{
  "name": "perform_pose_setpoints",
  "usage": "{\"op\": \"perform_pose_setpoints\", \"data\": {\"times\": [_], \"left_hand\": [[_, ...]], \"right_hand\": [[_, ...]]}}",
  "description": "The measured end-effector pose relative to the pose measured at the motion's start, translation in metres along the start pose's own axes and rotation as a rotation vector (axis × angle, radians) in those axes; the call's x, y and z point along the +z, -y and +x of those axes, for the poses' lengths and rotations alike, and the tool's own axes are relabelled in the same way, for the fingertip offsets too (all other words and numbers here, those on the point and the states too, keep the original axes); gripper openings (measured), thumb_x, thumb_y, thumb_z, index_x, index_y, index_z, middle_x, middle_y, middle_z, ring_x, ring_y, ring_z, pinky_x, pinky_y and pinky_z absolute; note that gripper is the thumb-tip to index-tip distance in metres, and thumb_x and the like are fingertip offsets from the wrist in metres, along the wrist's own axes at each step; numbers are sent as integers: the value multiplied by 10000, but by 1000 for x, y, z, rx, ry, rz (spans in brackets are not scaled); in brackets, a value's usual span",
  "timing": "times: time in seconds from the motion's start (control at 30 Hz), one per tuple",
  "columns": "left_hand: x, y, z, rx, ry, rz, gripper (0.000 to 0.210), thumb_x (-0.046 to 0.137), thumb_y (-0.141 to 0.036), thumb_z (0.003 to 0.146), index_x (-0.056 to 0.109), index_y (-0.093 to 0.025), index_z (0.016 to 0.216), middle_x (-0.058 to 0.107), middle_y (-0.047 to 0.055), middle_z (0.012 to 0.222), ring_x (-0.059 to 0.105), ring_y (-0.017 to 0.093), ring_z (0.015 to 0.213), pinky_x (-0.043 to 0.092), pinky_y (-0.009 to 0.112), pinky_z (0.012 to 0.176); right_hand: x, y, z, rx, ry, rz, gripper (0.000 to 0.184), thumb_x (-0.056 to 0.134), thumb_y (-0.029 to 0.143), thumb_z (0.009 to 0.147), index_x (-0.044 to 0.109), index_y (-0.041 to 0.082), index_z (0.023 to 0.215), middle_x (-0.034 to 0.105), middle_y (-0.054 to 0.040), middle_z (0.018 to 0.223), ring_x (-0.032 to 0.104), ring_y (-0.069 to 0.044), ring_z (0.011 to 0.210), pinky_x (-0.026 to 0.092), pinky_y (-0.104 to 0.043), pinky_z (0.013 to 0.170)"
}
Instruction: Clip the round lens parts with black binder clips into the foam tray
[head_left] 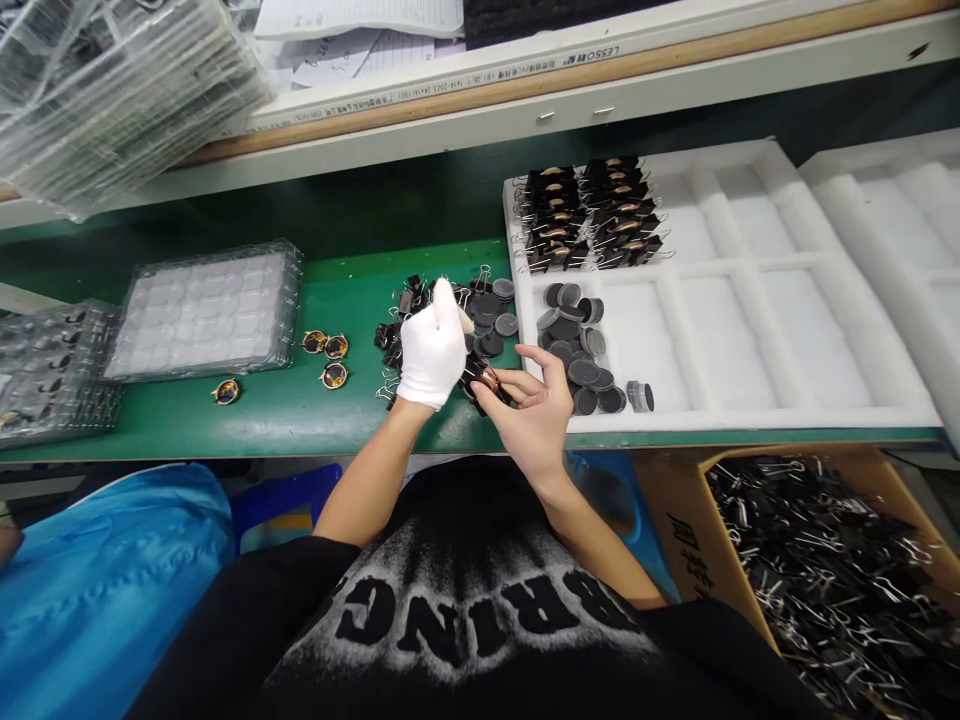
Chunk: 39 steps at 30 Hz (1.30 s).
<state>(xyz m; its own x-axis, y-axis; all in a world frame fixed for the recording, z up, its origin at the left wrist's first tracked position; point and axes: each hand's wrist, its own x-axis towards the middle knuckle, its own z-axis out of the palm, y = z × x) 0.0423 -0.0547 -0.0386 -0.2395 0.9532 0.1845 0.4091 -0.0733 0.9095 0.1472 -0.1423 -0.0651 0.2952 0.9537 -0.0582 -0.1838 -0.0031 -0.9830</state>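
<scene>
My left hand, in a white glove, is closed above a heap of black binder clips; whatever its fingers hold is hidden. Right beside it, my bare right hand grips a gold-rimmed watch case between thumb and fingers. Dark binder clips appear to be on that case, partly covered by the glove. Round dark discs lie just beyond both hands. To the left, several gold-rimmed watch cases rest on the green table.
A white foam tray holds more dark discs and rows of clipped watch cases. Clear plastic trays are stacked at left. A shelf overhangs the back. A carton of binder clips stands low right; a blue-clothed person is at left.
</scene>
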Motion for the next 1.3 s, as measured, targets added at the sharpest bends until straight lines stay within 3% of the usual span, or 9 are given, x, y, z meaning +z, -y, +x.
{"op": "perform_pose_setpoints", "data": {"times": [0.27, 0.4, 0.5, 0.73, 0.93, 1.07, 1.17, 1.23, 1.3], "left_hand": [[-47, -8, 7, 48, 580, 201, 631, 371, -609, 1063, 662, -218, 662, 679, 17, 587, 620, 140, 524, 445, 276, 560], [-63, -10, 10, 84, 717, 340, 610, 474, -634, 1009, 524, -218, 565, 595, -9, 530, 515, 121, 465, 341, 283, 491], [-62, -10, 8, 132, 725, 323, 603, 566, -610, 961, 418, -214, 532, 508, -25, 488, 440, 109, 464, 274, 283, 484], [-45, 0, -15, -272, 582, -98, 555, 592, -659, 932, 483, -218, 614, 453, -56, 433, 389, 85, 365, 275, 239, 399], [-45, 9, -23, -322, 571, -152, 523, 617, -658, 917, 492, -218, 661, 480, -57, 497, 454, 90, 386, 323, 213, 369], [-53, 0, -21, -143, 620, -61, 443, 612, -556, 940, 517, -208, 683, 536, -52, 588, 552, 95, 486, 443, 214, 472], [-62, -5, -24, 38, 651, 30, 236, 599, -417, 957, 691, -206, 1007, 666, -40, 724, 616, 104, 573, 513, 230, 572], [-70, 0, -34, 158, 612, 75, 355, 555, -339, 975, 645, -210, 1294, 730, -26, 816, 652, 115, 626, 545, 251, 627], [-77, 13, -49, 305, 471, 166, 368, 519, -280, 984, 636, -207, 1325, 758, -18, 815, 663, 128, 634, 558, 277, 656]], "right_hand": [[-19, 3, 15, 176, 81, 109, 628, 931, 347, 681, 562, 238, 1178, 814, -23, 902, 812, -225, 859, 678, -392, 859], [-26, 11, 19, 266, 148, 144, 652, 957, 344, 651, 593, 230, 1180, 815, -11, 858, 811, -212, 794, 673, -375, 846], [-25, 13, 19, 301, 195, 182, 635, 955, 343, 657, 611, 223, 1176, 815, -3, 845, 809, -205, 760, 673, -357, 807], [-19, 9, 16, 286, 150, 199, 558, 957, 371, 662, 612, 235, 1079, 813, 1, 816, 810, -220, 743, 678, -372, 790], [-17, 7, 14, 242, 126, 158, 496, 948, 385, 671, 606, 245, 1001, 805, -1, 817, 792, -198, 726, 677, -358, 776], [-31, 26, 22, 95, 354, -126, 413, 865, 345, 770, 696, 234, 1130, 802, -21, 910, 784, -192, 851, 663, -358, 850], [-52, 53, 43, -71, 549, -385, 307, 788, 312, 845, 765, 239, 1142, 804, -34, 967, 777, -209, 880, 653, -405, 893], [-71, 72, 72, -195, 533, -514, 241, 749, 330, 882, 794, 246, 1104, 809, -52, 1045, 774, -240, 931, 645, -456, 912], [-96, 91, 115, -323, 414, -660, 244, 746, 330, 876, 801, 244, 1098, 805, -68, 1083, 760, -276, 980, 631, -500, 915]]}}
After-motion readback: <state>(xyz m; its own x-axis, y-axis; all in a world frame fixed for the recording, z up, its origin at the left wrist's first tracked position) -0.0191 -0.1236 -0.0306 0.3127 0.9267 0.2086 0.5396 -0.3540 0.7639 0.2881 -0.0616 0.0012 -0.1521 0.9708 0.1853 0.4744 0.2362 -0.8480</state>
